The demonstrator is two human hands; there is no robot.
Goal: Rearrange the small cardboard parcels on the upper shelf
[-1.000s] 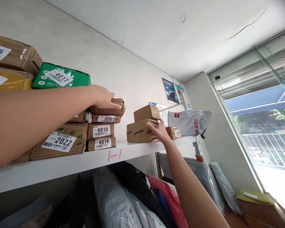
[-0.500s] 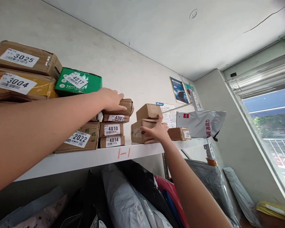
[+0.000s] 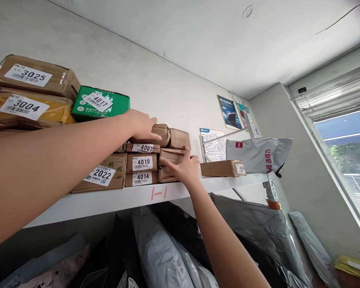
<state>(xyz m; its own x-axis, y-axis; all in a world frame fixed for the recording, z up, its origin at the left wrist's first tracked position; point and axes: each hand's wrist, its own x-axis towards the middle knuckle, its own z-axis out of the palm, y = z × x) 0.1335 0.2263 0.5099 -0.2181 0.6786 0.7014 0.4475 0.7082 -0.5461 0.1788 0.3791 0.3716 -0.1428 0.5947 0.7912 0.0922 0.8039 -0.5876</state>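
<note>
My left hand (image 3: 142, 125) lies flat, fingers together, on a crumpled brown parcel (image 3: 160, 132) topping a stack of small cartons labelled 4007 (image 3: 142, 148), 4010 (image 3: 141, 163) and 4014 (image 3: 140, 178). My right hand (image 3: 183, 168) presses, fingers spread, against the side of a brown carton (image 3: 168, 158) that now touches that stack. A smaller brown box (image 3: 179, 138) rides on top of this carton. All stand on a white shelf (image 3: 114, 200) marked 1-1 in red.
Left on the shelf are cartons 2022 (image 3: 102, 176), 3004 (image 3: 27, 109), 3025 (image 3: 33, 76) and a green box 4017 (image 3: 100, 103). To the right lie a flat carton (image 3: 222, 168) and a grey mailer bag (image 3: 258, 154). Grey and black mailer bags (image 3: 156, 252) fill the space under the shelf. A window (image 3: 348, 160) is at right.
My right hand has slid the brown carton and the small box on it leftward along the shelf until they meet the numbered stack. My left hand stays on the top parcel.
</note>
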